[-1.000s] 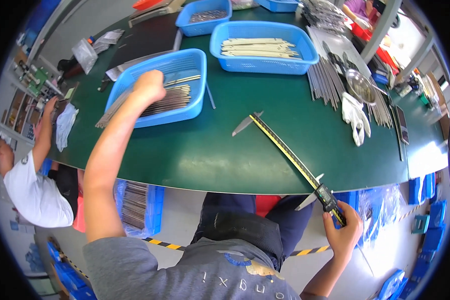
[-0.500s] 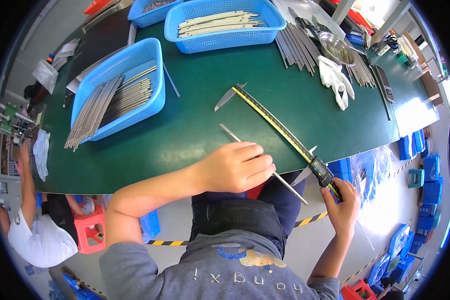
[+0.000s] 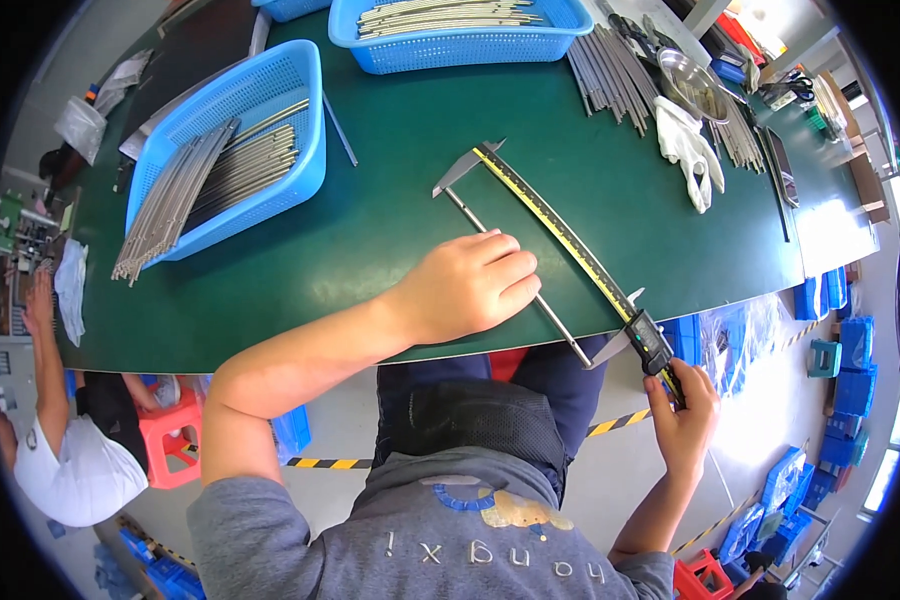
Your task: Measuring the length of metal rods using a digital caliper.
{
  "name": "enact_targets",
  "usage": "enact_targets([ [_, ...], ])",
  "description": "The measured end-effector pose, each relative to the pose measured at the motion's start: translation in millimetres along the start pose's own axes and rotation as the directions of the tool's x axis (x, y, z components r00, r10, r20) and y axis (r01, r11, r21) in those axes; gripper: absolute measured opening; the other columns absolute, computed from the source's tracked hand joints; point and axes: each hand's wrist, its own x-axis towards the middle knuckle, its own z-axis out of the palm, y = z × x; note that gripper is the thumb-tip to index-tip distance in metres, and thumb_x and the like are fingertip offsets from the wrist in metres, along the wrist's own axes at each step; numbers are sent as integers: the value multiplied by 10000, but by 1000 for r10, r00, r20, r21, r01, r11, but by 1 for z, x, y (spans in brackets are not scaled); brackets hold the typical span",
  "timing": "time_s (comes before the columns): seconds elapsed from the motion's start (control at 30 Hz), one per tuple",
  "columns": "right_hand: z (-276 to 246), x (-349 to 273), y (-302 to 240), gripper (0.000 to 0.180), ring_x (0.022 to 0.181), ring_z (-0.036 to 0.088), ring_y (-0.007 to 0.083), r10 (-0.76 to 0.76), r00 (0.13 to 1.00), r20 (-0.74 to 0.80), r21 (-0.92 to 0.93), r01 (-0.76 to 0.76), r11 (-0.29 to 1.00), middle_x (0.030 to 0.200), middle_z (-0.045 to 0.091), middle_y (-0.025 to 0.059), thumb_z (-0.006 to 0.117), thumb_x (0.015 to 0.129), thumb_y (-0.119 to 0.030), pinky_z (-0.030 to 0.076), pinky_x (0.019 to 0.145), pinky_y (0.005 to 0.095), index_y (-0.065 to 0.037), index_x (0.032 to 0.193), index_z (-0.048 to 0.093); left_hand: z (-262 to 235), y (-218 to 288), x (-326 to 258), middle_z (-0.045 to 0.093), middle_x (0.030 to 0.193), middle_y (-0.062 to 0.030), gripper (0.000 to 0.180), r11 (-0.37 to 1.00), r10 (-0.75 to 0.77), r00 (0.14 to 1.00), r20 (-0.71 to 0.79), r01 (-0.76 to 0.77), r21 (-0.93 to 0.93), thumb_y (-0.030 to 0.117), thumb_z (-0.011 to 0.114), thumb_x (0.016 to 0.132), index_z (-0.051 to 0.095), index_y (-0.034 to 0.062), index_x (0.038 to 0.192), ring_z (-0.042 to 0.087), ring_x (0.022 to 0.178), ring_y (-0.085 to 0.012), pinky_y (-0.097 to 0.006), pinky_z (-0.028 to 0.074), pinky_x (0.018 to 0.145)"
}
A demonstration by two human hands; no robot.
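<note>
A: Where's the rod (image 3: 515, 268)?

B: On the green table (image 3: 370, 200), alongside the caliper (image 3: 570, 245), between its two jaws. The left hand (image 3: 470, 285) lies over its middle, fingers together, pressing it down.

A: And the right hand (image 3: 685, 405)?

B: Off the table's edge, fingers closed around the caliper's near end, just below the slider (image 3: 650, 340).

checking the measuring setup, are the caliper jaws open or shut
Open. The long caliper lies on the green table, jaws far apart, with a thin metal rod spanning between them under the left hand.
</note>
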Motion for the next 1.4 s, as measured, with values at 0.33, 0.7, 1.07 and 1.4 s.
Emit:
enact_targets([
  [0.33,0,-3,-1,311,516,492,165,15,1000,3,18,-15,1000,671,533,74,786,707,-144,374,469,277,-2,944,645,-1,-1,2,599,860,-40,165,997,-64,998,30,65,-36,78,647,678,656,58,841,602,800,-194,-288,515,611],
  [0.7,-2,-7,-3,299,521,518,182,3,999,35,33,-5,999,678,548,78,757,718,-112,408,489,285,-8,975,645,-2,1,3,614,845,-41,169,994,-76,997,6,76,-83,60,656,675,673,66,842,615,793,-213,-317,533,640],
  [1.07,3,-10,1,290,538,570,189,-7,999,33,47,6,999,671,560,75,774,728,-161,433,482,288,-23,949,646,-9,-4,6,614,843,-26,182,997,-81,996,33,81,-15,39,640,651,674,67,827,611,807,-190,-283,517,606],
  [1.4,9,-11,0,303,505,574,189,-36,999,-3,-29,36,999,659,574,53,778,734,-280,434,454,307,-47,862,633,-13,-5,7,619,837,-48,208,994,-93,994,58,97,-57,-16,658,666,673,56,860,627,793,-233,-331,534,668],
])
